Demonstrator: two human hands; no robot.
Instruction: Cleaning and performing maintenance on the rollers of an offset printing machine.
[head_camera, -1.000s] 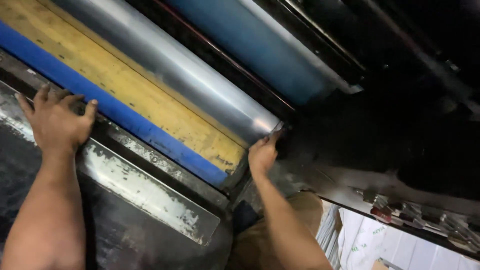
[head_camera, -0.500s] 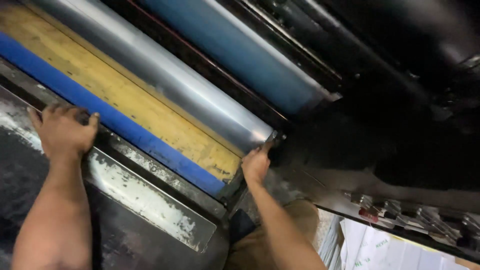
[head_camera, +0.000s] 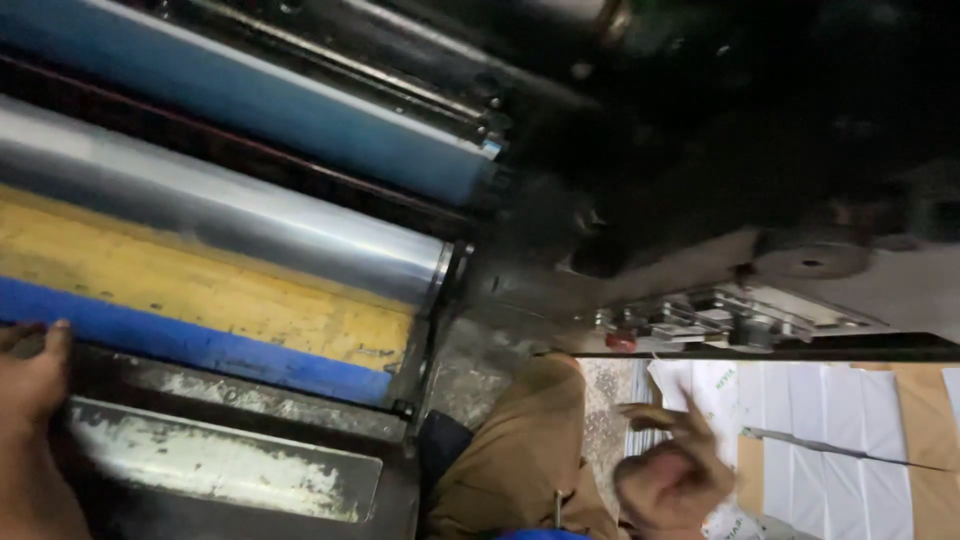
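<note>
Head view: left hand (head_camera: 25, 375) resting w/ fingers together on blue roller (head_camera: 200, 340) at machine's front edge; right hand (head_camera: 672, 478) hanging free, fingers spread, holding nothing, over white paper stacks (head_camera: 830, 420). Step: steadying roller.

we see the press bed (head_camera: 250, 395), dark worn metal, running 9 to 3 o'clock, a scuffed silver plate (head_camera: 215, 470) lying on it at 7. floor (head_camera: 600, 400) at 5 o'clock carries stacked white sheets (head_camera: 830, 430) on brown board (head_camera: 925, 420).

Dim, motion-blurred; glare on steel roller (head_camera: 250, 225)
</note>
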